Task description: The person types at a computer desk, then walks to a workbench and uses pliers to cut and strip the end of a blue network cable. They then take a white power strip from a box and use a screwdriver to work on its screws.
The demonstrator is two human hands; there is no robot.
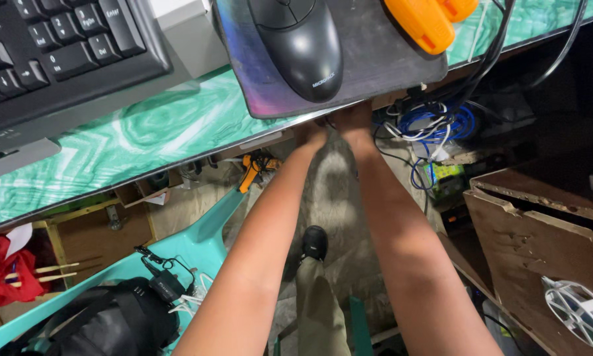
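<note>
With both hands point(336, 128) hidden under the counter point(151, 132) edge, finger state cannot be told; the cables point(435, 125) nearby are best avoided.

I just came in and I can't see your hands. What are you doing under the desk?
A person is reaching both arms under the front edge of a green marbled desk. The left hand and the right hand sit close together just below the mouse pad; the fingers are hidden under the desk, so what they touch cannot be seen. A black mouse rests on the pad, and tangled blue and white cables hang beside the right hand.
</note>
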